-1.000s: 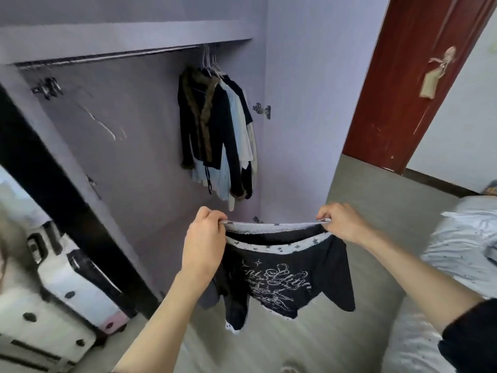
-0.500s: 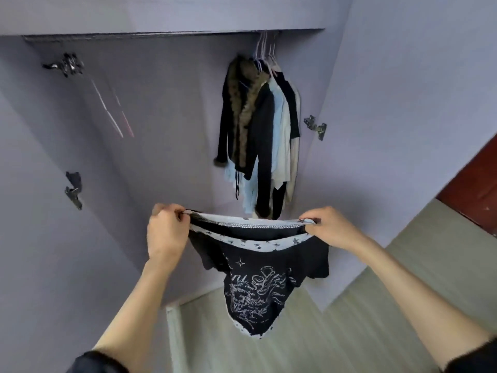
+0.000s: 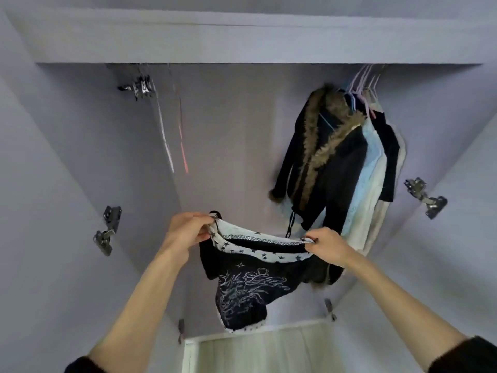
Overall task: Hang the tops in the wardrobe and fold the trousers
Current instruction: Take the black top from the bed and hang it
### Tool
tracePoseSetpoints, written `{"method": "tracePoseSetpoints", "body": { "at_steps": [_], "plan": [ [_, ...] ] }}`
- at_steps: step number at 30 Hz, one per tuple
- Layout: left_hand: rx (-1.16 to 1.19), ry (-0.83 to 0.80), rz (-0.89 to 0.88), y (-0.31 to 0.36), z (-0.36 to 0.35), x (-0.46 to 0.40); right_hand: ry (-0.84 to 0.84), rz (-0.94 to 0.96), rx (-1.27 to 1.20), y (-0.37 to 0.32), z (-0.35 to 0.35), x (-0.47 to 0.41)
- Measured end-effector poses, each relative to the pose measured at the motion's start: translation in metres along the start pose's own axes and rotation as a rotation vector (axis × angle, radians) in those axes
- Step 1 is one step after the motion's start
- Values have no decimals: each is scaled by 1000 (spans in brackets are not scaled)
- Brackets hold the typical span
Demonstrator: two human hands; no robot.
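Observation:
A black top (image 3: 247, 286) with a white script print and a white star-patterned neckline hangs stretched between my hands in front of the open wardrobe (image 3: 231, 146). My left hand (image 3: 188, 228) pinches the neckline's left end. My right hand (image 3: 326, 244) pinches its right end. Whether a hanger is inside the top is hidden. At the wardrobe's upper right, several tops (image 3: 347, 168) hang on hangers, the front one black with a brown fur collar.
Both wardrobe doors stand open, with metal hinges at left (image 3: 106, 231) and right (image 3: 426, 196). Empty hangers (image 3: 172, 122) hang at the upper left under the shelf (image 3: 242, 43). Pale wooden floor (image 3: 258, 351) shows below.
My view has swung left and up to face the wardrobe squarely. Both hands keep their hold on the black top's neckline, now nearer the wardrobe and just left of the hanging clothes.

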State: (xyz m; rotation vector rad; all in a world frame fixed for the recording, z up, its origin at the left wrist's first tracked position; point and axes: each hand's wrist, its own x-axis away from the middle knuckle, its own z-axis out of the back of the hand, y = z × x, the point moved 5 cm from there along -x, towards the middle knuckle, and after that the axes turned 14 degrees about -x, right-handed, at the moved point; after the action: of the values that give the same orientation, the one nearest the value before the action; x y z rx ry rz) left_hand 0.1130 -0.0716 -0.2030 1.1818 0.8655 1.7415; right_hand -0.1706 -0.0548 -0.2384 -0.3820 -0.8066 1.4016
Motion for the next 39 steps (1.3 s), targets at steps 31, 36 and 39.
{"method": "tracePoseSetpoints", "body": {
  "at_steps": [31, 36, 39],
  "plan": [
    [67, 536, 8, 24, 95, -7, -295, -25, -1284, -287, -52, -201],
    [16, 513, -23, 29, 81, -13, -176, 137, -1120, -267, -33, -206],
    [-9, 494, -19, 29, 72, -20, -2, 247, -912, -244, -21, -209]
  ]
}}
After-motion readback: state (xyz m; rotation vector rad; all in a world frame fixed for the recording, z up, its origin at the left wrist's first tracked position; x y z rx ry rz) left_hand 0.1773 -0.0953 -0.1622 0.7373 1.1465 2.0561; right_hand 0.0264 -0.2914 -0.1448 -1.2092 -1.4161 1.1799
